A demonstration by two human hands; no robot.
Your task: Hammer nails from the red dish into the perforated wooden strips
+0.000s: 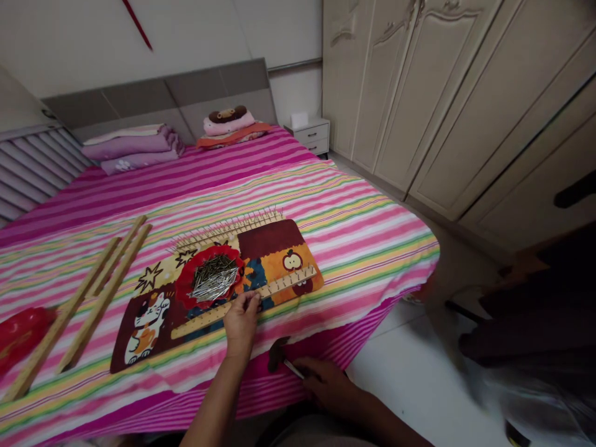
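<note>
My left hand rests over a wooden strip, thumb and fingertips pinched together at its middle. What is between the fingertips is too small to make out. Right of the fingers, several nails stand upright in the strip; to the left its surface shows small dark marks. Just behind is a red scalloped dish heaped with loose nails. The strip and dish lie on a patterned mat with a cat and apples. Low at the bed's edge, my right hand is closed round the handle of a hammer, its head hanging left.
Another strip bristling with nails lies behind the mat. Several bare wood strips and a red dish are at the left on the striped bed cover. Folded bedding sits by the headboard; wardrobes stand right.
</note>
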